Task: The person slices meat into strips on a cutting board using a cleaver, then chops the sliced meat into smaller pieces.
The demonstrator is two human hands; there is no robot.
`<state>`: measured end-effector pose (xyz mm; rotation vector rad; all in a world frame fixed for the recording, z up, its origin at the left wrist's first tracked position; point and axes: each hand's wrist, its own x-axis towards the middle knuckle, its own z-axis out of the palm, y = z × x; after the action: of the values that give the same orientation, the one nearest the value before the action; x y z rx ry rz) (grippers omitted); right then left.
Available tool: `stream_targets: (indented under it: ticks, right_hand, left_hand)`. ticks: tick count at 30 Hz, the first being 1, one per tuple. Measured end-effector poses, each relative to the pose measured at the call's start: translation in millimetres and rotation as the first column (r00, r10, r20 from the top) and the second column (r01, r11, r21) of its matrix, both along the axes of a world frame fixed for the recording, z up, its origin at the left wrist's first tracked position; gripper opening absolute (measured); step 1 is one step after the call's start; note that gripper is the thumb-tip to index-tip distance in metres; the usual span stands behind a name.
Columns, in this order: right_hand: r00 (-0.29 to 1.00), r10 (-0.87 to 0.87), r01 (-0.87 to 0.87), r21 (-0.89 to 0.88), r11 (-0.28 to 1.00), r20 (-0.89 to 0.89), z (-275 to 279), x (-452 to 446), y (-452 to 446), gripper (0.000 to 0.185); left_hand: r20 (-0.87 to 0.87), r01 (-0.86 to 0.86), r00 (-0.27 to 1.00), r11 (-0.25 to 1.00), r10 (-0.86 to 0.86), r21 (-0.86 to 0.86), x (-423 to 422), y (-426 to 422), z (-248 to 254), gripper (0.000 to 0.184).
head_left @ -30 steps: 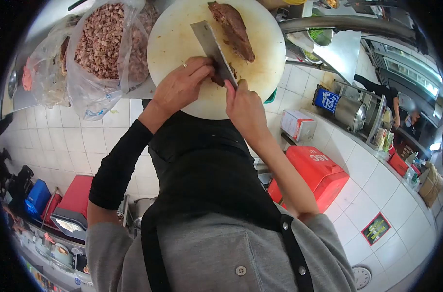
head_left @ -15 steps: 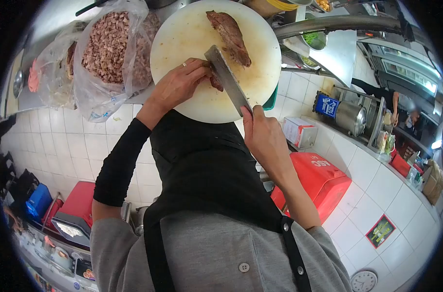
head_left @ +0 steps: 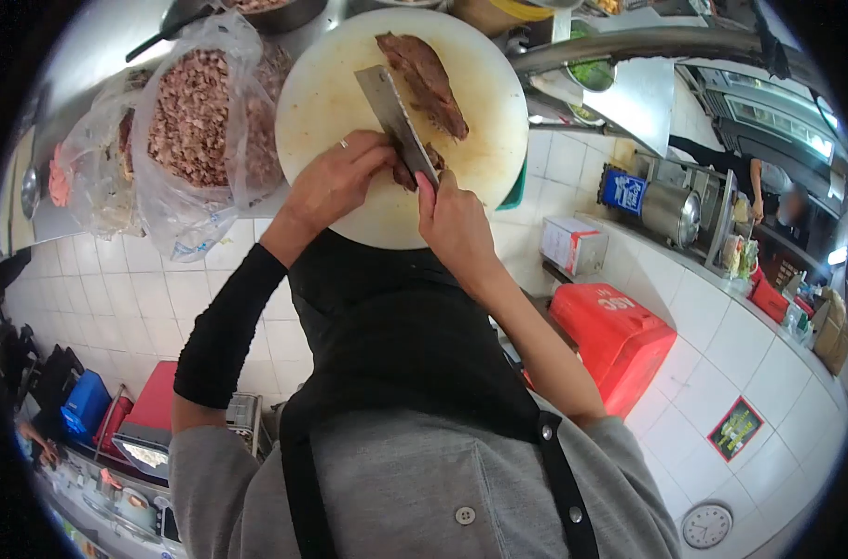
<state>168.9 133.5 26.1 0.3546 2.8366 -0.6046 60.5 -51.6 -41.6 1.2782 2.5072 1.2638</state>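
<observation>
- Since the earlier frame, the right hand (head_left: 457, 224) has moved nearer to the left hand (head_left: 335, 186), and the broad grey steel cleaver (head_left: 396, 121) has gone forward with it.
- The right fingers are closed around the cleaver's handle end, which they mostly hide; the blade extends forward from them, close beside the left fingertips.
- The left fingers are narrow and curled, and seem to hold 1 small, dark-brown piece of meat (head_left: 404, 178) against the blade's left side; their exact contact cannot be seen.
- Ahead of the right fingers, past the blade, lies 1 long, brown, cooked-looking chunk of meat (head_left: 424, 79).
- Under both hands is the round, white, stained chopping board (head_left: 321, 93). To the left of the left fingers stands the clear plastic bag of diced pinkish-brown meat (head_left: 191, 121).
- I judge the main danger is a cut to the left fingertips, because the gap to the blade is so small.
- The small piece could roll or slide, if the pinch is weak or the surface is greasy.
- The blade could also nick the long chunk, if it drifts to the right.
</observation>
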Motion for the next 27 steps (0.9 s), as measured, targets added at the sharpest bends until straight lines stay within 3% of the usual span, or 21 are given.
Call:
stream_targets:
  ticks: [5,11,21,27]
  right_hand:
    - [0.999,0.029,-0.029,0.015,0.999,-0.022,29.2,-3.5,-5.1,0.041]
    - [0.983,-0.003,0.008,-0.026,1.000,0.184,82.9,29.0,3.6,0.041]
    - [0.983,-0.061,0.067,-0.035,0.997,0.171,70.7,15.8,-2.1,0.043]
    - [0.988,-0.121,0.119,0.024,0.993,0.099,22.4,13.7,-13.0,0.047]
  left_hand:
    - [-0.070,0.026,0.997,1.000,-0.027,-0.004,1.8,-1.5,10.6,0.029]
    - [-0.041,0.025,0.999,0.999,-0.026,-0.028,3.4,-2.1,8.6,0.028]
    - [-0.045,0.011,0.999,1.000,-0.012,-0.024,1.7,-1.2,-1.2,0.029]
    - [-0.003,-0.033,0.999,0.999,0.033,0.013,1.0,-0.1,-0.2,0.031]
